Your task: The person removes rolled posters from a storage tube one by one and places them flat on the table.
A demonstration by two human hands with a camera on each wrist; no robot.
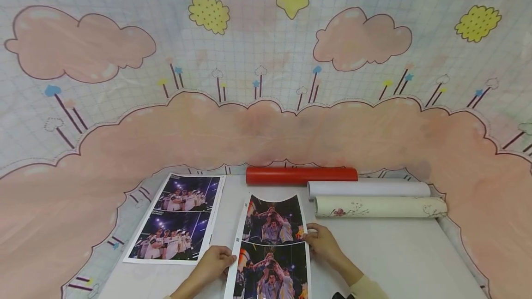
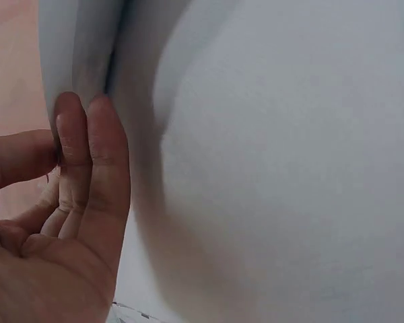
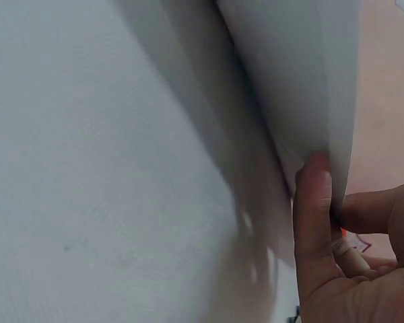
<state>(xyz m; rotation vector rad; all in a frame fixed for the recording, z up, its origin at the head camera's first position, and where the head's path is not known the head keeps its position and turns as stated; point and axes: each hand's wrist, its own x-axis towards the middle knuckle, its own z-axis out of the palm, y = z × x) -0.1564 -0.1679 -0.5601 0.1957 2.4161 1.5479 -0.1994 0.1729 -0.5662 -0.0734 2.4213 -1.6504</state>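
A printed photo sheet (image 1: 272,248) with two stacked pictures of people lifting a trophy sags between both hands at the front of the table. The left hand (image 1: 217,261) pinches its left edge, and the right hand (image 1: 323,242) pinches its right edge a little higher up. In the left wrist view the left hand's fingers (image 2: 106,145) lie behind the sheet's pale underside, with the thumb on the other face. The right wrist view has the right fingertips (image 3: 314,168) against the white back of the sheet (image 3: 289,74), over its shadow on the table.
Another photo sheet (image 1: 174,218) with two group pictures lies flat at the left. Along the back right lie a red roll (image 1: 301,176), a white roll (image 1: 370,189) and a cream roll with flower print (image 1: 380,207). A cloud-patterned cloth (image 1: 266,133) hangs behind the white table (image 1: 374,248).
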